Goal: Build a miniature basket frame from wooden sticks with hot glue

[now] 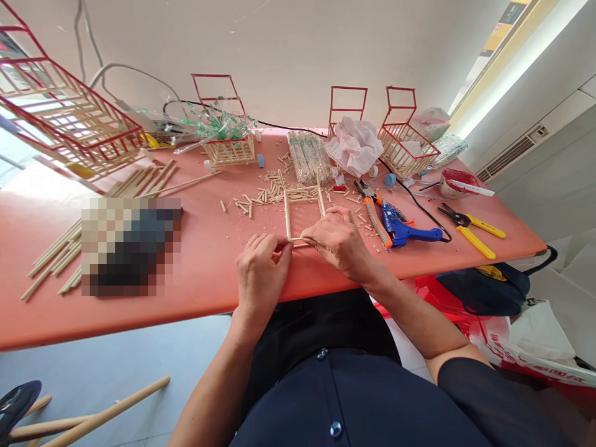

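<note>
A small frame of pale wooden sticks lies on the orange table, in front of my body. It has two long side sticks, a crossbar near the far end and another stick across the near end. My left hand pinches the near left corner, thumb and fingers together. On the near right side, my right hand has its fingers closed round the near end of the frame. Its fingertips partly hide that corner. Many short cut stick pieces are scattered just beyond the frame.
Right of my hands lie orange-handled pliers, a blue glue gun, yellow-handled pliers and a red bowl. Small stick carts stand along the back. Long sticks and a blurred dark object are at the left.
</note>
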The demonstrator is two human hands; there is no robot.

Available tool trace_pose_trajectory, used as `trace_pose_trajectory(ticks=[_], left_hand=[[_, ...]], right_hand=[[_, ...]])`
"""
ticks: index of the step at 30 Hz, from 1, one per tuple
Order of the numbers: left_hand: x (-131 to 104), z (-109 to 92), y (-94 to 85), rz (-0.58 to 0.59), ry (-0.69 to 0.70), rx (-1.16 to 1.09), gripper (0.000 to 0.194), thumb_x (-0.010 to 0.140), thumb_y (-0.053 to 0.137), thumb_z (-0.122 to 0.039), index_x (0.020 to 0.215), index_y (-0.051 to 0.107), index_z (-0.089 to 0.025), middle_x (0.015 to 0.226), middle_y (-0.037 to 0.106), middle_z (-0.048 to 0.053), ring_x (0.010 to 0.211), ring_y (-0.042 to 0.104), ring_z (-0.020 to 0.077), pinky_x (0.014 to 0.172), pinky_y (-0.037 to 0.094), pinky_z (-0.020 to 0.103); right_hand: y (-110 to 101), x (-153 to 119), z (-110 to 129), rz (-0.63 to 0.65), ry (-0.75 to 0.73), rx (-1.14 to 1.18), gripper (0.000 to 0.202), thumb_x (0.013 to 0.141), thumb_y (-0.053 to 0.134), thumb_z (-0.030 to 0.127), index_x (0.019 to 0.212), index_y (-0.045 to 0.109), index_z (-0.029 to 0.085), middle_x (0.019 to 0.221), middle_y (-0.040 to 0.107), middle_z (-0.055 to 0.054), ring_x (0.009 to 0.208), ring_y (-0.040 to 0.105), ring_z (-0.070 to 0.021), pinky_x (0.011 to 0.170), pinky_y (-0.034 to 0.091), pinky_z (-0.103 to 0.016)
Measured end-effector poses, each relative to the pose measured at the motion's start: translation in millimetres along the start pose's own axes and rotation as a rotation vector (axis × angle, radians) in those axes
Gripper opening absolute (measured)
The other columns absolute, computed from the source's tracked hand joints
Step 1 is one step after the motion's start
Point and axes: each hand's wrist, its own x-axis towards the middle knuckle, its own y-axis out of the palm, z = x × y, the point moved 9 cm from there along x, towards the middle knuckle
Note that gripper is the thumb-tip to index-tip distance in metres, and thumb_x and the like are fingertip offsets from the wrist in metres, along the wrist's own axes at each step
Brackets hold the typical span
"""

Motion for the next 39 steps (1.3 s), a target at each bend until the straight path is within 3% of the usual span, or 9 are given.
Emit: trace_pose_trajectory(ticks=[17, 39], left_hand=[[-0.1, -10.1, -3.5, -0.058, 0.12, 0.041, 0.017, 0.092, 0.069, -0.011, 0.079, 0.065, -0.021, 0.075, 0.072, 0.0, 0.073, 0.065, 0.0193, 0.072, 0.048, 0.03], [-0.6, -8.1, -3.0, -0.063, 0.106, 0.038, 0.019, 0.092, 0.07, -0.01, 0.077, 0.065, -0.021, 0.073, 0.07, 0.0, 0.071, 0.063, 0.0188, 0.071, 0.047, 0.03]], right_hand=[[1.0, 0.5, -0.7, -0.002, 0.032, -0.035, 0.026, 0.112, 0.053, 0.021, 0.101, 0.076, 0.022, 0.084, 0.077, 0.0, 0.09, 0.063, -0.0176, 0.112, 0.029, -0.038], [3.8, 1.0, -2.7, 0.0, 0.062, 0.004, 0.02, 0.111, 0.057, 0.019, 0.101, 0.075, 0.023, 0.089, 0.08, 0.002, 0.093, 0.065, -0.017, 0.108, 0.028, -0.038]])
